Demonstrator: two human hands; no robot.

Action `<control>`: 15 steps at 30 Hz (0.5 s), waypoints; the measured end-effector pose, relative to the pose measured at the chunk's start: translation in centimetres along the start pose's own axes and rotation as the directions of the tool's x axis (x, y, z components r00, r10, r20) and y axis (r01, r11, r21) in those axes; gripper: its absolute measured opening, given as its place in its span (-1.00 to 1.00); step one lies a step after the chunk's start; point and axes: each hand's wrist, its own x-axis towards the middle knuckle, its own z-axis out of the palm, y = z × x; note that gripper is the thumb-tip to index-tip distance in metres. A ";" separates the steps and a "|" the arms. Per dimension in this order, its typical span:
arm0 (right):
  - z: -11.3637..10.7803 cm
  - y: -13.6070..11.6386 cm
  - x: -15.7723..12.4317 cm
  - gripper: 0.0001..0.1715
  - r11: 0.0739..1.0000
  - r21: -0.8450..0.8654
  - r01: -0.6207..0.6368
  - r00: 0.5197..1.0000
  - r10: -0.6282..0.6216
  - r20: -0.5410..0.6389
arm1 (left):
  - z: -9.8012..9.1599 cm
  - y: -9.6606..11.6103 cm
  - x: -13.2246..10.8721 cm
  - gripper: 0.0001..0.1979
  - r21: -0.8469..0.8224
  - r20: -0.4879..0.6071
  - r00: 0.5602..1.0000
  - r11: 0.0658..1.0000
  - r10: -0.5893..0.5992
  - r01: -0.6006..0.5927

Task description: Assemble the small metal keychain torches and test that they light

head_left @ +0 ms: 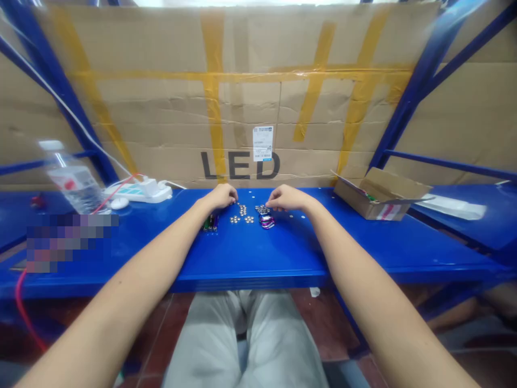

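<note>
Both my arms reach forward over a blue metal shelf. My left hand rests knuckles-up with its fingers curled, its fingertips at several small round silvery button-like pieces scattered on the shelf. My right hand is curled in a pinch just above a small purple and silver gadget and a cluster of tiny metal parts. What the fingers pinch is too small to make out. Several small dark gadgets lie beside my left wrist.
A taped cardboard wall marked LED backs the shelf. An open cardboard box sits at the right, and a white power strip, a white mouse-like object and a plastic water bottle at the left. Blue frame struts slant on both sides.
</note>
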 end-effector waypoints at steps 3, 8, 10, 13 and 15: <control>0.0 -0.2 -0.1 -0.82 1.000 0.008 -0.009 1.000 0.009 -0.002 | -0.1 0.0 -0.2 -0.88 0.040 0.002 1.000 0.999 0.021 -0.021; -0.1 -0.1 -0.2 -0.81 1.000 -0.003 -0.018 1.000 0.018 0.006 | -0.1 0.4 -0.1 -0.90 0.096 0.029 0.995 0.992 -0.091 0.088; -0.2 0.1 -0.1 -0.80 1.000 -0.010 -0.005 1.000 0.005 0.014 | -0.3 0.4 -0.3 -0.88 0.079 0.046 0.984 0.983 -0.171 0.167; -0.2 0.4 0.1 -0.79 1.000 -0.013 0.002 1.000 -0.002 0.018 | -0.5 0.2 -0.6 -0.86 0.067 0.034 0.975 0.974 -0.219 0.217; -0.2 0.4 0.1 -0.79 1.000 -0.005 -0.002 1.000 0.002 0.020 | -0.5 0.2 -0.8 -0.84 0.078 0.004 0.978 0.975 -0.208 0.207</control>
